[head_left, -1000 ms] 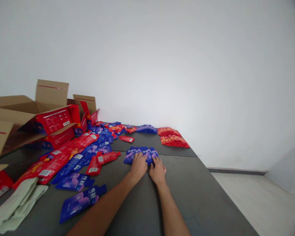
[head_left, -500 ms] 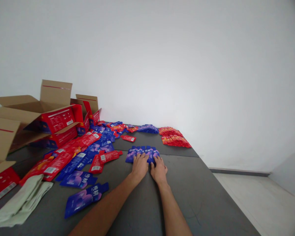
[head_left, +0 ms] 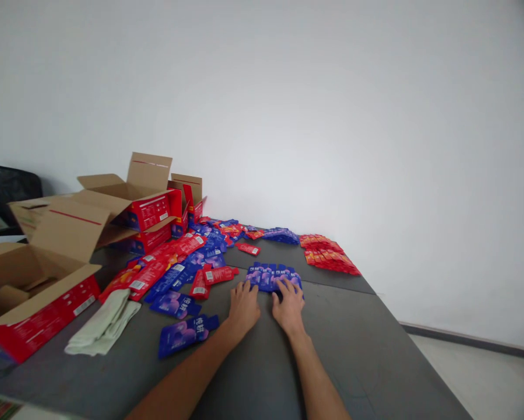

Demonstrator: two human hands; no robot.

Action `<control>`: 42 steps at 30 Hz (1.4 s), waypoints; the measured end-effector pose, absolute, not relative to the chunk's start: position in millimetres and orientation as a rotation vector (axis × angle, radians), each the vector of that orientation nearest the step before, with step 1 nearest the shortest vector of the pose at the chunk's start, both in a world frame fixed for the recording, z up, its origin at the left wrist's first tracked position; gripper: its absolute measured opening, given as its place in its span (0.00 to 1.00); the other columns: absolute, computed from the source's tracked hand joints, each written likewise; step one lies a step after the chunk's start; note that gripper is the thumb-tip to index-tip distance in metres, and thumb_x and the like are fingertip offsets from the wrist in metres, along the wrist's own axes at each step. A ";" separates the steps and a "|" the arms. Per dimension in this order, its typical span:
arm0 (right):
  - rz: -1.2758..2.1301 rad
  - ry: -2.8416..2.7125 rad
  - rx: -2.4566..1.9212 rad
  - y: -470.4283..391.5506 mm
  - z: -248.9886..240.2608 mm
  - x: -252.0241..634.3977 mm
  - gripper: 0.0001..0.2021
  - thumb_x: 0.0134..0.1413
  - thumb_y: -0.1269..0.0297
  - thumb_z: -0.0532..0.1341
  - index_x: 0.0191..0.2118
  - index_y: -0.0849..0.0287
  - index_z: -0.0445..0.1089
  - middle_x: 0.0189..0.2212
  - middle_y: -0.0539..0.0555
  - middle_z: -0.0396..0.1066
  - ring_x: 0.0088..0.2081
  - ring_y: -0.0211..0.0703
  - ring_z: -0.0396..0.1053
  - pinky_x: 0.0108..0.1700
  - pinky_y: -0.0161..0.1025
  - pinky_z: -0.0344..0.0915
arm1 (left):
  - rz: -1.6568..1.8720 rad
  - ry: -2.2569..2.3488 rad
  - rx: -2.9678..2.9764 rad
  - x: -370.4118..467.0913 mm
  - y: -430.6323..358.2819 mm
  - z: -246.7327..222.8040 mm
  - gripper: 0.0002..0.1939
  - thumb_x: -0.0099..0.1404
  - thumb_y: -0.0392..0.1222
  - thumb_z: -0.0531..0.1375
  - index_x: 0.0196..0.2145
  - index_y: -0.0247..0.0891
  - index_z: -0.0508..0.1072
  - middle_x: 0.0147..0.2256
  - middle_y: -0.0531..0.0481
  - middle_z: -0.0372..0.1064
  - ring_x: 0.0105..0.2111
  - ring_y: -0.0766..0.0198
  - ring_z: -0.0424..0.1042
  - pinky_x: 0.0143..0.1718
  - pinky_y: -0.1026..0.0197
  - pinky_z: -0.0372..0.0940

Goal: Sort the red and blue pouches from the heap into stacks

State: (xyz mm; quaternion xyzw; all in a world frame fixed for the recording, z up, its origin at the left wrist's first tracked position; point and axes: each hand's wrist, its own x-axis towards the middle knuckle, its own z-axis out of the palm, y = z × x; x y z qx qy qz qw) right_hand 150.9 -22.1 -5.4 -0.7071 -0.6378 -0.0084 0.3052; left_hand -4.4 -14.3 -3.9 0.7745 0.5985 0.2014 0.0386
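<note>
A row of overlapping blue pouches (head_left: 268, 275) lies flat on the dark grey table in front of me. My left hand (head_left: 244, 306) rests at the row's near left edge, fingers stretched forward and holding nothing. My right hand (head_left: 288, 304) has its fingers spread over the near right part of the row, touching the pouches. To the left of my hands lie two red pouches (head_left: 220, 274), and closer to me a single blue pouch (head_left: 185, 335) with its spout end to the right.
Mixed red and blue pouches (head_left: 169, 274) spread along the left. Behind them stand open cardboard boxes (head_left: 150, 213). A folded pale cloth (head_left: 104, 324) lies at the left. Stacked blue pouches (head_left: 281, 235) and red pouches (head_left: 329, 254) sit at the back, near the wall.
My view has turned left, so more boxes and a chair show. My left hand has drawn back from the top of the blue row to its near left edge. My right hand stays by the row.
</note>
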 end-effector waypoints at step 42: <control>0.965 -1.519 -1.177 -32.2 -5.0 62.2 0.18 0.58 0.48 0.57 0.29 0.58 0.66 0.20 0.44 0.58 0.22 0.34 0.53 0.25 0.31 0.51 | 1.399 1.223 1.342 -79.5 45.2 2.3 0.14 0.47 0.49 0.66 0.25 0.37 0.68 0.23 0.54 0.68 0.25 0.65 0.67 0.29 0.64 0.59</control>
